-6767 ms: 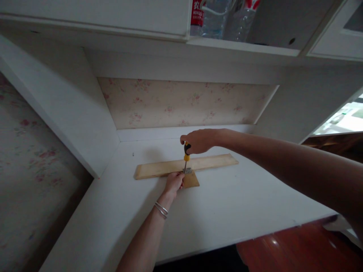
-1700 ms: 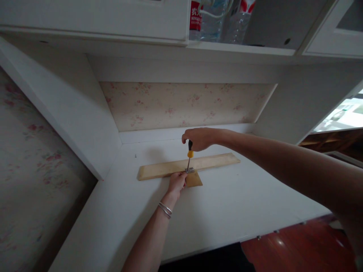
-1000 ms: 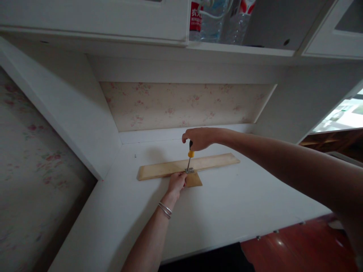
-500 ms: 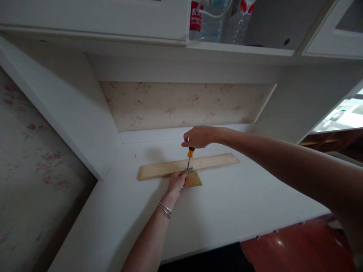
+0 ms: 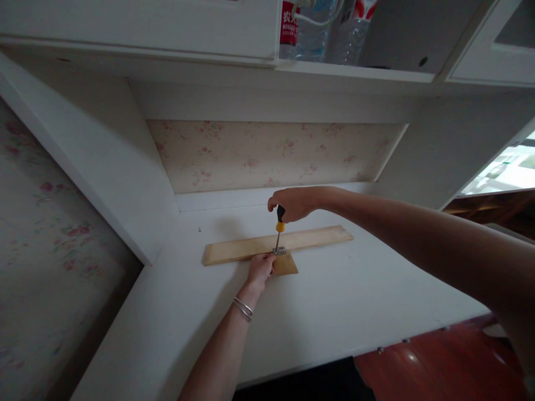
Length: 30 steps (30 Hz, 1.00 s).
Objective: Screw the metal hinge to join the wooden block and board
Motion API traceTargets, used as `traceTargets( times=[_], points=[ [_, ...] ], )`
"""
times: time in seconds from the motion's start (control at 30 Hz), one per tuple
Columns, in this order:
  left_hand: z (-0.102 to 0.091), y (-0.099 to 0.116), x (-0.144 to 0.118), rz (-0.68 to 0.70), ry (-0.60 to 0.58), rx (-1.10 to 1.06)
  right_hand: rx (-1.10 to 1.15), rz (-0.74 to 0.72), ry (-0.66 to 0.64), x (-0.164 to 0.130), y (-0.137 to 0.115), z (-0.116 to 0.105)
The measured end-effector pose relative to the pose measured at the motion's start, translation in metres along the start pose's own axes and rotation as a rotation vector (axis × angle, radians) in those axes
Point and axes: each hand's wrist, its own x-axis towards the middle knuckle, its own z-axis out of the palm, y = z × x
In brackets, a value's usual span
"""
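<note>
My right hand (image 5: 297, 204) is wrapped around the black and yellow handle of a screwdriver (image 5: 280, 226), which points down. Its tip meets a small metal hinge (image 5: 279, 250) lying where a long wooden board (image 5: 317, 239) and a smaller wooden piece (image 5: 286, 264) come together. Closed at the left edge of that smaller piece, beside the hinge, is my left hand (image 5: 261, 268); its fingertips are partly hidden. A silver bracelet (image 5: 243, 309) circles my left wrist. Any screw under the tip is too small to make out.
Both wooden pieces lie on a white desktop (image 5: 326, 312). Overhead, a white cabinet shelf (image 5: 355, 71) holds plastic bottles (image 5: 311, 33). A white side panel (image 5: 92, 150) stands at left, floral wallpaper (image 5: 267, 156) behind, and a reddish floor (image 5: 426, 365) shows beyond the front edge.
My right hand's fingers have shifted on the screwdriver handle, showing more of its black part. The handle tilts slightly left. My left hand, the boards and the hinge stay put.
</note>
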Motion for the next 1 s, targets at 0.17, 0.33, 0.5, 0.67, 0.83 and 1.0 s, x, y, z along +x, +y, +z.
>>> traceTargets(
  times=[0.17, 0.33, 0.5, 0.67, 0.83, 1.0],
  points=[
    [-0.0003, 0.0018, -0.0019, -0.002, -0.004, 0.009, 0.056, 0.146, -0.084, 0.0026, 0.0023, -0.0003],
    [-0.0006, 0.0020, -0.0023, -0.001, -0.003, 0.017, 0.021, 0.011, -0.005, 0.0033, 0.0012, -0.0014],
    [-0.0005, 0.0011, -0.0020, 0.003, -0.007, 0.004, 0.028, 0.109, -0.036, 0.0025, -0.0008, -0.0027],
    [-0.0004, 0.0010, -0.0019, 0.000, -0.020, -0.025, 0.024, 0.026, -0.035, 0.0029, 0.0017, -0.0008],
    [-0.0013, 0.0004, -0.0002, -0.011, -0.040, -0.059, -0.019, 0.036, 0.008, 0.0034, 0.0008, 0.0008],
    [-0.0023, -0.0003, 0.0008, -0.039, -0.055, -0.100, -0.014, 0.000, -0.002, 0.0022, -0.0029, -0.0006]
  ],
)
